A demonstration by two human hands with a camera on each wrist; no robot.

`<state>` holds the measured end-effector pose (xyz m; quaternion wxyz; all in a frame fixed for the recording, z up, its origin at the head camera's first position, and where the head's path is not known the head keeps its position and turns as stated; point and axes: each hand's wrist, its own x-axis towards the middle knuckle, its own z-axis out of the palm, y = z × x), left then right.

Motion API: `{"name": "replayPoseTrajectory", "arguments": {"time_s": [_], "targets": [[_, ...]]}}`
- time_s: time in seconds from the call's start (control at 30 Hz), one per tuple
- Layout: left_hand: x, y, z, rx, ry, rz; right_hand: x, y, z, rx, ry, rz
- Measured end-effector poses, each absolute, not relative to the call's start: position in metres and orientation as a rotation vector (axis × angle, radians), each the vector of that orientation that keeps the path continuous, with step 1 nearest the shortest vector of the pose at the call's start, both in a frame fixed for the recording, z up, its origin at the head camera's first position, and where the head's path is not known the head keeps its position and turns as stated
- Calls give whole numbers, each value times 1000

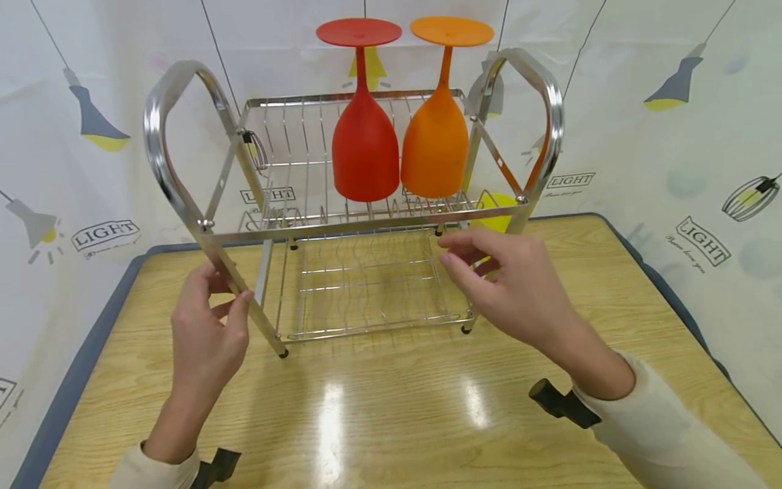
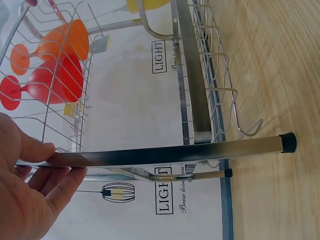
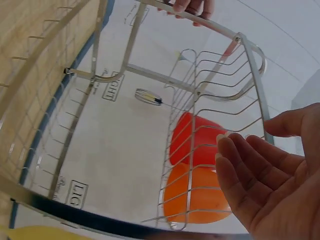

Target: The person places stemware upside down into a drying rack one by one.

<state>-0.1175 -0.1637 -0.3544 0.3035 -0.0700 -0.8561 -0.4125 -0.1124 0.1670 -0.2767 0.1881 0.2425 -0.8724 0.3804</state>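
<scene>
A two-tier metal dish rack [image 1: 366, 223] stands on the table. Two goblets, one red [image 1: 365, 149] and one orange [image 1: 435, 149], rest upside down on its upper tier. My left hand [image 1: 208, 333] grips the rack's left front leg, thumb in front and fingers behind, as the left wrist view also shows. Near the right front leg, my right hand [image 1: 513, 285] is raised with nothing in it. Its fingers are loosely bent, thumb apart, and in the right wrist view the thumb tip overlaps the front rail [image 3: 257, 90].
Behind the right side of the rack, a yellow object [image 1: 497, 212] is partly hidden. The rack's lower tier [image 1: 373, 278] is a wire shelf just above the wooden table [image 1: 391, 407]. A white printed sheet [image 1: 690, 136] hangs around the table's back and sides.
</scene>
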Motion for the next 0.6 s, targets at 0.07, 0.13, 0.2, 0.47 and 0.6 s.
{"name": "replayPoseTrajectory", "arguments": {"time_s": [0.07, 0.13, 0.2, 0.47, 0.6], "targets": [[-118, -163, -355, -188, -2265, -1096, -111, 171, -282, 649, -2513, 1080], [-118, -163, -355, -191, -2266, -1096, -110, 176, -288, 608, -2583, 1085], [-118, -163, -356, -190, -2268, -1096, -110, 181, -293, 558, -2661, 1081], [-117, -163, -356, -177, -2279, -1089, -112, 203, -312, 436, -2789, 1114], [-116, -163, -356, -190, -2275, -1093, -113, 210, -318, 397, -2811, 1110]]}}
